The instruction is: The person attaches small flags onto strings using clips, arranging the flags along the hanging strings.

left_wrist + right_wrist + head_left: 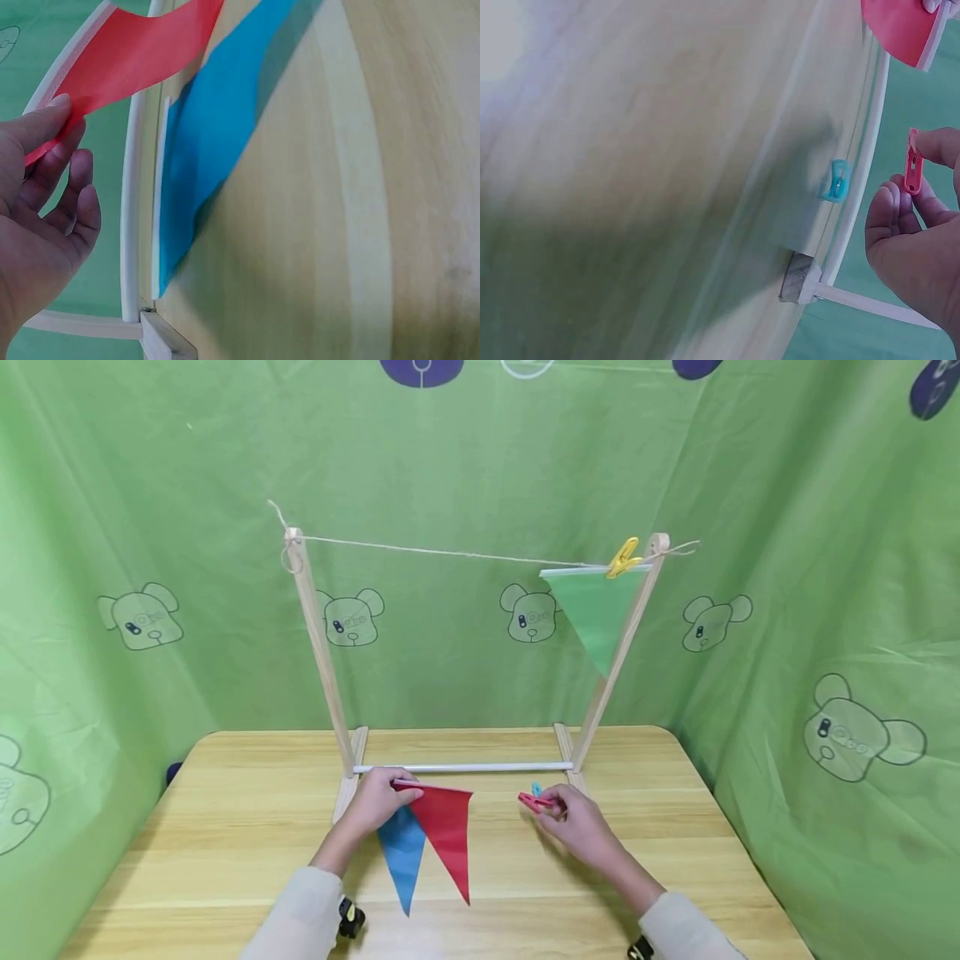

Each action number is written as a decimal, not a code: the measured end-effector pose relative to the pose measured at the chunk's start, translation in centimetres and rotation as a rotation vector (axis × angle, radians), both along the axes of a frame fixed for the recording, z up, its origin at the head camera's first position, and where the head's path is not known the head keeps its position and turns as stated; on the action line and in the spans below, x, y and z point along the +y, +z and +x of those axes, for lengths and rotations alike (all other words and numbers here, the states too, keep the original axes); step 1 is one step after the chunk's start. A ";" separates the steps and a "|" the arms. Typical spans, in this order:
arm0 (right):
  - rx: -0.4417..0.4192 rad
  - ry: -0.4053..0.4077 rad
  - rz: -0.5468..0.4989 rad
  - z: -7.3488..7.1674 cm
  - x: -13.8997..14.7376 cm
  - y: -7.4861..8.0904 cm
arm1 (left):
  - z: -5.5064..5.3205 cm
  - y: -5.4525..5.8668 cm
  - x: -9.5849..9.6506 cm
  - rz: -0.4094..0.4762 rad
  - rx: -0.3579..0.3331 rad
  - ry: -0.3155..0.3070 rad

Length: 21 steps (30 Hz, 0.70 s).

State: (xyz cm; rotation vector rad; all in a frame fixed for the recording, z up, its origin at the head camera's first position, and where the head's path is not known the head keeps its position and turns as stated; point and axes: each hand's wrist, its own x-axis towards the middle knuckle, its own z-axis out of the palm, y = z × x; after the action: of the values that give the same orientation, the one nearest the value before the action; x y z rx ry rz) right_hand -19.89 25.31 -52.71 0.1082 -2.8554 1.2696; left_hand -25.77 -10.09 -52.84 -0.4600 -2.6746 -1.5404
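Note:
My left hand (378, 802) pinches the white-edged top of a red triangular pennant (447, 831) between thumb and fingers, and the pennant hangs point down. Below it a blue pennant (214, 150) lies on the table, partly hidden behind the red one and the hand in the head view. In my right hand (577, 822) a red clothespin (913, 163) is pinched between thumb and fingertips. Close by, a light blue clothespin (839, 181) lies on the table. A green pennant (596, 610) hangs from the string (435, 552) at the right, held by a yellow clothespin (624, 558).
Two wooden posts (321, 652) carry the string, tied near their tops. A white rod (465, 767) joins the posts low down. The wooden table (247, 827) ends at the green curtain (450, 677) behind.

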 end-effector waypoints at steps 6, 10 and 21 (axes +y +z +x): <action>0.020 0.013 -0.041 -0.1 0.0 0.9 | 0.2 0.7 0.1 0.066 0.051 -0.033; 0.044 0.015 -0.045 -0.4 0.0 1.4 | 0.4 1.3 0.3 0.096 0.043 -0.026; 0.078 0.007 -0.068 -0.8 -0.2 2.7 | 0.5 3.1 0.9 0.132 0.021 0.005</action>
State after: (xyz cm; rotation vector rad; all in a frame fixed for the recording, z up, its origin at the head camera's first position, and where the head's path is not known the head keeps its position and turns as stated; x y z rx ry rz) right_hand -20.70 25.12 -50.03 0.1633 -2.7465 1.3308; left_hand -25.26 -9.15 -49.71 -0.4601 -2.5361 -1.6866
